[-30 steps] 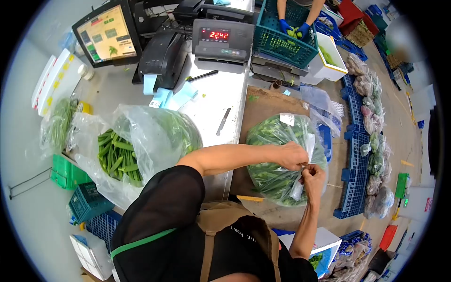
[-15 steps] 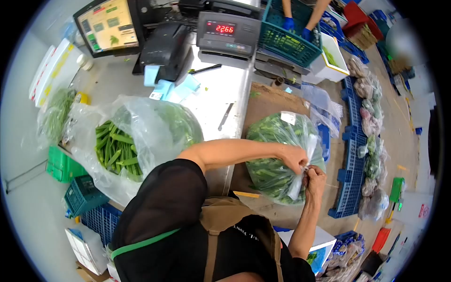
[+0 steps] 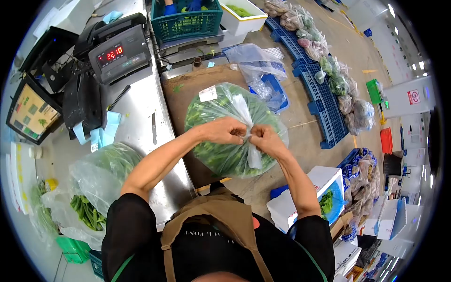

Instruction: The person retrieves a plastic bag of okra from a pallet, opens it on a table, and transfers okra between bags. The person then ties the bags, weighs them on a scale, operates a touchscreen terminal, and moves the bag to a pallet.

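A large clear plastic bag full of green vegetables sits on a brown board. Its top is gathered into a knot-like twist, with a whitish strip of plastic running above and below it. My left hand pinches the gathered plastic from the left. From the right, my right hand grips the same spot, its fingertips almost touching the left ones. Exactly what lies between the fingers is partly hidden. A white label is stuck on the bag's upper left.
Left of me, a metal counter bears a scale display with red digits, a knife, a pen and an open bag of okra. Another person's blue-gloved hands are in a green crate. Blue pallets stand right.
The view has swung to the right, bringing the bag nearer the middle. Both hands stay at its gathered top, now level and side by side. The red digits have changed.
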The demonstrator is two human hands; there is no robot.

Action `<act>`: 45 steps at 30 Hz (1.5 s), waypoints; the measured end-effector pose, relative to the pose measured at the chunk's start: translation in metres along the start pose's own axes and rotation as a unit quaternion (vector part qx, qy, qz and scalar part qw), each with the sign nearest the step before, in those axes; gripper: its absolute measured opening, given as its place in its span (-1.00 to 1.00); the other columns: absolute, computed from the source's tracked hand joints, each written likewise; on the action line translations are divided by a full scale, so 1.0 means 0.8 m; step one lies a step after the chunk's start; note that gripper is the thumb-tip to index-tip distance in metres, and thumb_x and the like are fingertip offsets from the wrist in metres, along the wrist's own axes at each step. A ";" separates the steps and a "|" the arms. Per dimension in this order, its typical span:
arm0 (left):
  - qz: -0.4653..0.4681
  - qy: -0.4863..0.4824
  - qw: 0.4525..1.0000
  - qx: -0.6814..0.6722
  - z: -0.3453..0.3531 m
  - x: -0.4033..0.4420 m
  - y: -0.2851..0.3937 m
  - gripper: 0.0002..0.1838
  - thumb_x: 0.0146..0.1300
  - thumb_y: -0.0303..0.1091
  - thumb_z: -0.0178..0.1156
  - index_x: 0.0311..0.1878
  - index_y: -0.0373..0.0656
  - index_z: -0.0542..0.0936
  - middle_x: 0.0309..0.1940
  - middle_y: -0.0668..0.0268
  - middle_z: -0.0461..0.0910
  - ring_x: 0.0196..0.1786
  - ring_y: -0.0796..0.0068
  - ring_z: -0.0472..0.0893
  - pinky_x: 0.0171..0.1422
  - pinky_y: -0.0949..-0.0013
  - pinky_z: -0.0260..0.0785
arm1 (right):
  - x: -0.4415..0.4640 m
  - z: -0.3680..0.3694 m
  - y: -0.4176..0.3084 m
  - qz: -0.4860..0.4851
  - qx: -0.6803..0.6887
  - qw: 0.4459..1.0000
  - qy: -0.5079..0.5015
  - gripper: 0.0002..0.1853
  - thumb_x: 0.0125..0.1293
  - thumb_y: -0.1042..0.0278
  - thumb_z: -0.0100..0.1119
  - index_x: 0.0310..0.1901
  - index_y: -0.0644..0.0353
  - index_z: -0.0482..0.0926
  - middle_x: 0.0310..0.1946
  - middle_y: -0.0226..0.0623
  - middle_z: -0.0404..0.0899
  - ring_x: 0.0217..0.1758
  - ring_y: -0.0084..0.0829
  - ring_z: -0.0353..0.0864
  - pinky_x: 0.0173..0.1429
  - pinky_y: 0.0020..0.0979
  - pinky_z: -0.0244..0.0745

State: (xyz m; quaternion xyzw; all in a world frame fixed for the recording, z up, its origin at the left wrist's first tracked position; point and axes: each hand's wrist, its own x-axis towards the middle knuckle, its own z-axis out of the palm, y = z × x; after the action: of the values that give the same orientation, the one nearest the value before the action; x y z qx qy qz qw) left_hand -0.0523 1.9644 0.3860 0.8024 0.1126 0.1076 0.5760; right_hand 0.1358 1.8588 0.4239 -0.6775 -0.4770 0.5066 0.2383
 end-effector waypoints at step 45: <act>0.070 0.114 0.949 0.285 0.060 -0.132 0.092 -0.85 0.01 -0.34 0.40 -0.35 -0.13 0.65 -0.26 0.42 0.63 -0.05 0.42 0.57 0.21 0.06 0.18 | -0.033 0.051 -0.045 -0.370 -0.302 0.871 -0.116 -0.88 0.03 0.60 0.04 -0.43 0.35 0.58 -0.47 -0.03 0.62 -0.35 -0.03 0.65 -0.21 -0.18 0.54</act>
State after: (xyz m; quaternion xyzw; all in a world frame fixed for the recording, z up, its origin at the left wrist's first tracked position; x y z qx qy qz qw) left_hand -0.1339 1.8664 0.4364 0.9214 0.1470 0.2016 0.2979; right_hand 0.0828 1.8441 0.4497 -0.4265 -0.8468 0.2880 0.1350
